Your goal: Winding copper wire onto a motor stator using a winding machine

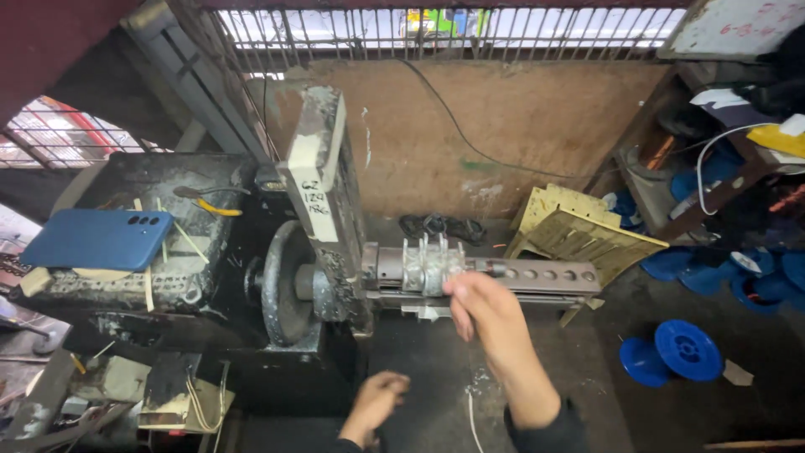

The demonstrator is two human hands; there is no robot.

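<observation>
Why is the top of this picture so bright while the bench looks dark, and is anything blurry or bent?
Head view: daylight through the barred window washes out; the machine below sits in dim shade. The right hand at the metal forms is slightly smeared, the left hand softer. The wide lens bows the edges.

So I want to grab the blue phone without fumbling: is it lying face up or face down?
Face down. The blue phone lies flat on the machine housing with its camera lenses showing on top; no screen is visible.

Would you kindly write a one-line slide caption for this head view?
Right hand touches the grey metal formers on a winding machine's perforated horizontal shaft; left hand hangs below.
</observation>
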